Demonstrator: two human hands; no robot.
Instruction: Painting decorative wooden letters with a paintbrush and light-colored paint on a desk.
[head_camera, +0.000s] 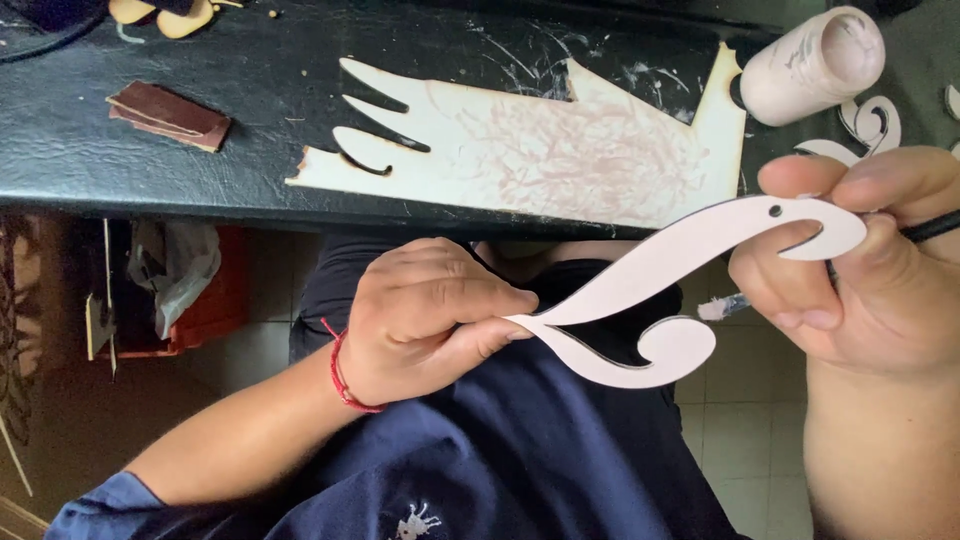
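Seemingly mid-painting, a white-coated, S-curved flat wooden cutout (660, 290) is pinched at its pointed tip by the left hand (420, 320); the right hand (860, 270) fingers pinch a thin paintbrush (722, 306) beneath it, so steady strokes seem required.

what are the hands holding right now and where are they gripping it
Both hold a curved white cutout: left hand pinches its pointed tip, right hand its hooked end, plus a brush.

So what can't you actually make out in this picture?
- Brush: only the tip and a bit of handle show; the right hand hides the rest.
- Bottle: its far end is cut off by the top edge.
- White scroll pieces: partly behind the right hand, partly off the right edge.
- Left hand fingertips cover the cutout's tip.
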